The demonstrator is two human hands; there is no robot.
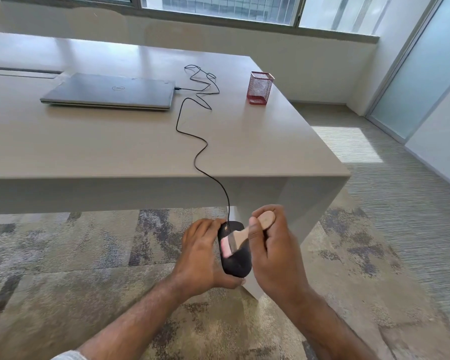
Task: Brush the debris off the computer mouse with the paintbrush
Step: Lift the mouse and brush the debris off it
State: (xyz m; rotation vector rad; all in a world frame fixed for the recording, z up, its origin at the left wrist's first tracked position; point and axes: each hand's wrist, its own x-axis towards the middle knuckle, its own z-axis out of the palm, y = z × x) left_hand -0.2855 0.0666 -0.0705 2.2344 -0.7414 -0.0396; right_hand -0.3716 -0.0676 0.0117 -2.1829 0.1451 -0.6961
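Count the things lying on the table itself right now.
3: a closed laptop far left, a red mesh cup far right, and the cable running between them. The mouse is off the table, in the left hand.

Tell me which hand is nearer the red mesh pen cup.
Right. The right hand is below the pen cup, off the table's front edge; the left hand is farther left.

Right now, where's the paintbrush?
In the head view, low and just right of centre: the right hand grips the paintbrush by its wooden handle, bristles against the black computer mouse that the left hand holds off the table's near edge.
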